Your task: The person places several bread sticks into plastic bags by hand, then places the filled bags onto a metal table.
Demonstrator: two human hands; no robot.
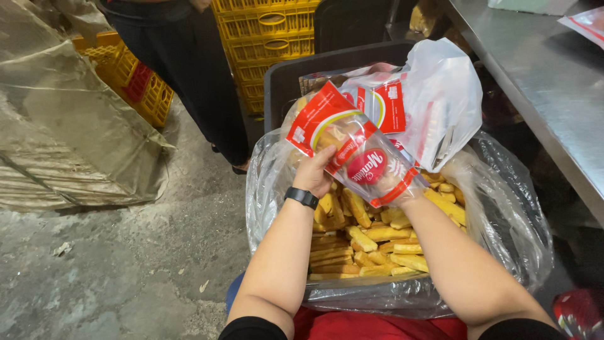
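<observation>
The premises were a food-packing workroom, not a home kitchen. At 6 o'clock stood a dark tub [283, 82] lined with clear plastic [503, 220] and filled in bulk with golden biscuit sticks [371, 242]. Just above centre, printed red-and-clear retail bags [352, 151] were in use. At 12 o'clock, yellow plastic crates [270, 28] were stacked high; more lay at 10 o'clock [141, 82]. A stainless-steel tabletop [553, 88] ran along 2 o'clock. The floor [126, 264] at 8 o'clock was bare, stained concrete. Crumpled brown sheeting [69, 132] lay at 9 o'clock. Another person [189, 69] stood at 11 o'clock.
</observation>
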